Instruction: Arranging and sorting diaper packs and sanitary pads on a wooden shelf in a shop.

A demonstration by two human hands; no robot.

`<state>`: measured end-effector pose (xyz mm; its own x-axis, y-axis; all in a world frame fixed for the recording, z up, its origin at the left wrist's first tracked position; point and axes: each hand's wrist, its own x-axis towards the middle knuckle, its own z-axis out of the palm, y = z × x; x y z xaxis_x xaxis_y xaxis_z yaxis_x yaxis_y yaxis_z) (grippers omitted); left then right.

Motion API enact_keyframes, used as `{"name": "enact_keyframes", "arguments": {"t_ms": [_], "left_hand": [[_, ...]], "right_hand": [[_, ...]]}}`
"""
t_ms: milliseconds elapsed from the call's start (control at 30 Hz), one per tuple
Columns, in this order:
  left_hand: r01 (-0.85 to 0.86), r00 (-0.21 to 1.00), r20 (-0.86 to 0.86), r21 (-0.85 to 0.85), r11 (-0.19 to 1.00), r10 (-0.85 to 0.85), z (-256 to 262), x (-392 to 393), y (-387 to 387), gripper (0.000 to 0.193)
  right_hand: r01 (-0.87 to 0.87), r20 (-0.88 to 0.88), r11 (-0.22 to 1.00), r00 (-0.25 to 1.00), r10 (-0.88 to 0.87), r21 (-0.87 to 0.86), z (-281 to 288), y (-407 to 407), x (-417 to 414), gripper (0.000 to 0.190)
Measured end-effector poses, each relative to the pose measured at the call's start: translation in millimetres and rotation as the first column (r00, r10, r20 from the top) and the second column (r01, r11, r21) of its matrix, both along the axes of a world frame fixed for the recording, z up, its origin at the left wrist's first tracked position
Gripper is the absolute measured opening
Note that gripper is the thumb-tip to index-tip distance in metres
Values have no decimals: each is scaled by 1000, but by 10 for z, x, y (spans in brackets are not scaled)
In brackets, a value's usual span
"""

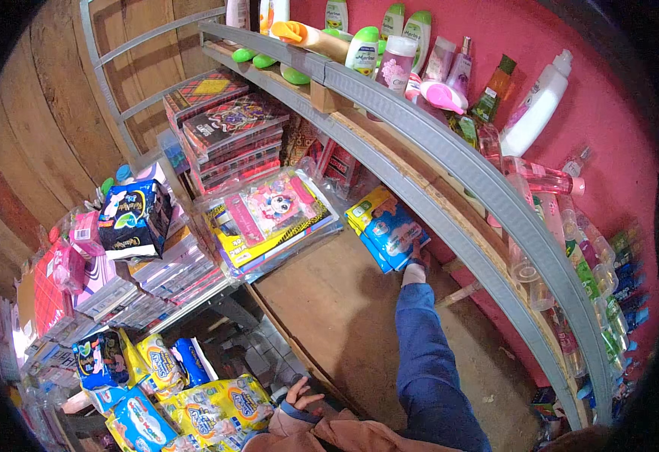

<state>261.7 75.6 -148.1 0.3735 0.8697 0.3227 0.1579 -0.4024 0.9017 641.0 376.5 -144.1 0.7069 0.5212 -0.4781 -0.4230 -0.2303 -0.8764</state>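
Observation:
My right hand (417, 260), at the end of a blue sleeve, grips the near end of blue-and-yellow packs (388, 229), which look like diaper packs. These lie stacked at the back of a wooden shelf board (329, 294), beneath the upper shelf. Part of the hand is hidden by the sleeve and pack. My left hand (302, 397) hovers by the board's front edge, fingers apart, holding nothing. Close to its left lie yellow Sweety diaper packs (216, 409), a blue-and-yellow pack (143, 421) and a dark blue pad pack (102, 361).
A metal-edged upper shelf (420, 135) holding lotion bottles (363, 51) arches over my right arm. Plastic-wrapped books (275, 220) and stacked boxed goods (233, 130) stand at the back left. Another dark blue pad pack (134, 220) tops the stacked notebooks (176, 282).

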Motion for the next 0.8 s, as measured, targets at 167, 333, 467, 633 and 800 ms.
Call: {"name": "enact_keyframes", "arguments": {"t_ms": [167,333,467,633,800], "left_hand": [[42,999,33,33,999,-43,-69,12,29,37],[-38,999,10,-26,999,38,-11,11,-35,36],[-5,999,46,-93,996,10,-231,-31,-100,34],[38,998,-44,-23,999,-39,-231,-56,-90,35],[19,999,-36,-56,998,-21,-129,4,-113,33]], "right_hand": [[-40,83,997,996,45,-63,13,-57,239,67],[-89,148,989,983,106,-118,-18,-88,184,68],[-125,193,980,969,154,-154,-55,-72,279,70],[-141,245,966,950,194,-219,-31,-69,358,72],[-145,309,947,922,235,-287,-55,-157,261,74]]}}
